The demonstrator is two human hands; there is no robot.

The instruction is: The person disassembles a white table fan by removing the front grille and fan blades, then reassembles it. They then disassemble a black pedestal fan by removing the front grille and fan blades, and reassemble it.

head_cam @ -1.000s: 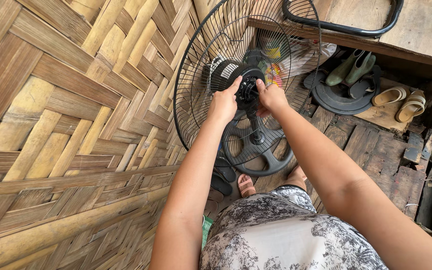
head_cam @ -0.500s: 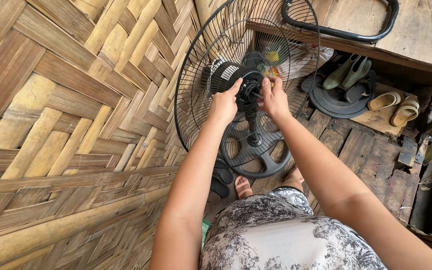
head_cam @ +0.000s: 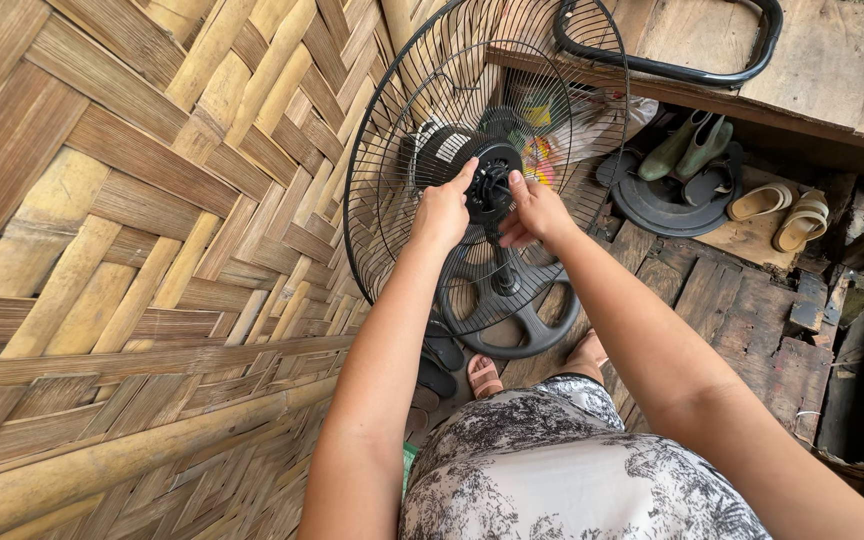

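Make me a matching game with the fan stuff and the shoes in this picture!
Things:
1. fan hub
2. wire guard
3. green boots
4. round fan base

Places:
A. standing on the floor near the feet
B. between the left hand and right hand
C. under the wooden bench
D. beside the woven bamboo wall

Pairs: 1-B, 2-D, 3-C, 4-A

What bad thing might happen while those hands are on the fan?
The fan has no front cover, so the left hand and right hand rest right at its bare motor hub. If it switched on, fingers might get hurt.

It stands on a round base on uneven floor planks, so pushing on the hub may tip it.

Bare toes sit beside that base and might get pinched.
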